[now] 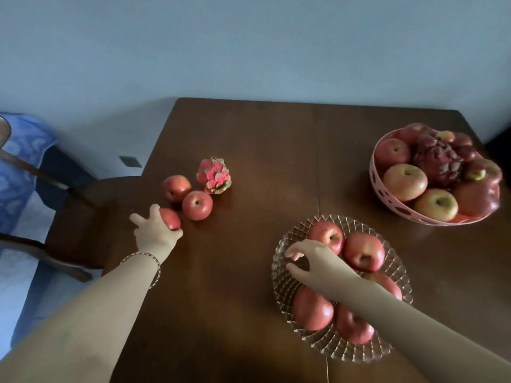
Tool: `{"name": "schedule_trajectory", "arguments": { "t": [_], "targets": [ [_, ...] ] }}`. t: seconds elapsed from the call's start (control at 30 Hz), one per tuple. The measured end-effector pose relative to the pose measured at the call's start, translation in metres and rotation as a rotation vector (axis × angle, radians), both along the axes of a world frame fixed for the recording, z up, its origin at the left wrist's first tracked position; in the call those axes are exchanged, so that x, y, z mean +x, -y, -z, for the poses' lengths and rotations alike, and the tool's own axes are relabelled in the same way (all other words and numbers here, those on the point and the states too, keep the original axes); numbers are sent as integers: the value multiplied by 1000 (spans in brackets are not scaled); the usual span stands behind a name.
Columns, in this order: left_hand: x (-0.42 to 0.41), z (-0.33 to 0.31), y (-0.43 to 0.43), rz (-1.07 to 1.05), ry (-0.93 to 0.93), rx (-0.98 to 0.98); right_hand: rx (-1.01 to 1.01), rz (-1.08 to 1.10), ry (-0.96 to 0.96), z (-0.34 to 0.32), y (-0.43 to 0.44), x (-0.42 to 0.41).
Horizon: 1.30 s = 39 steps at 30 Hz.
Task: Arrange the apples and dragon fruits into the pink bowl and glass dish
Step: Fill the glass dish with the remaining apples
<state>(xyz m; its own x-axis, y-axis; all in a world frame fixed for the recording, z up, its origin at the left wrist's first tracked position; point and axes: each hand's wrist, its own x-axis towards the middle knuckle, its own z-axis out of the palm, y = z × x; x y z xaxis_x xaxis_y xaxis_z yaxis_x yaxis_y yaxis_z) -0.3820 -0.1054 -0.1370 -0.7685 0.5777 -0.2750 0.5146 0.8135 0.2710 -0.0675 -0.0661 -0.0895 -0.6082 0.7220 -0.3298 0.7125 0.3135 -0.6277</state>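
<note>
My left hand (154,230) grips a red apple (171,218) on the brown table, near its left edge. Two more red apples (197,205) (176,187) and a pink dragon fruit (214,176) lie just beyond it. My right hand (312,259) hovers over the glass dish (284,283), fingers loosely curled and holding nothing. The dish holds several red apples (363,251). At the back right, the pink bowl (387,192) is heaped with several apples (405,181) and a dark dragon fruit (438,158).
The brown wooden table (262,150) stands against a pale wall. A dark wooden chair (80,217) sits by its left edge, and a blue patterned cloth (19,161) lies further left.
</note>
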Motion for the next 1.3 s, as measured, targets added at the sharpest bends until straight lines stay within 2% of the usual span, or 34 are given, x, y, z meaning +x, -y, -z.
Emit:
{"name": "schedule_trajectory", "arguments": {
  "t": [0.07, 0.2, 0.33, 0.43, 0.53, 0.67, 0.83, 0.93, 1.1, 1.3],
  "targets": [
    [10, -6, 5, 42, -9, -76, -13, -52, 51, 0, 0, 15],
    [56, -25, 23, 106, 57, -211, -38, -294, 138, -2, 5, 46],
    [122, -53, 38, 253, 191, -52, 42, -580, 301, 3, 21, 54],
    [162, -67, 40, 401, 298, 96, 163, -686, 381, 8, 28, 46],
    [182, -62, 38, 465, 354, 101, 239, -625, 381, 12, 31, 45],
    [185, -51, 30, 297, 514, 132, 217, -431, 423, 9, 32, 40],
    [183, -52, 29, 260, 526, 166, 287, -326, 534, 13, 40, 26],
    [180, -52, 32, 273, 504, 160, 331, -387, 506, 15, 41, 30],
    [178, -51, 37, 303, 494, 136, 202, -549, 449, 15, 25, 51],
    [179, -52, 39, 373, 458, 134, 359, -589, 426, 16, 27, 54]
  ]
}}
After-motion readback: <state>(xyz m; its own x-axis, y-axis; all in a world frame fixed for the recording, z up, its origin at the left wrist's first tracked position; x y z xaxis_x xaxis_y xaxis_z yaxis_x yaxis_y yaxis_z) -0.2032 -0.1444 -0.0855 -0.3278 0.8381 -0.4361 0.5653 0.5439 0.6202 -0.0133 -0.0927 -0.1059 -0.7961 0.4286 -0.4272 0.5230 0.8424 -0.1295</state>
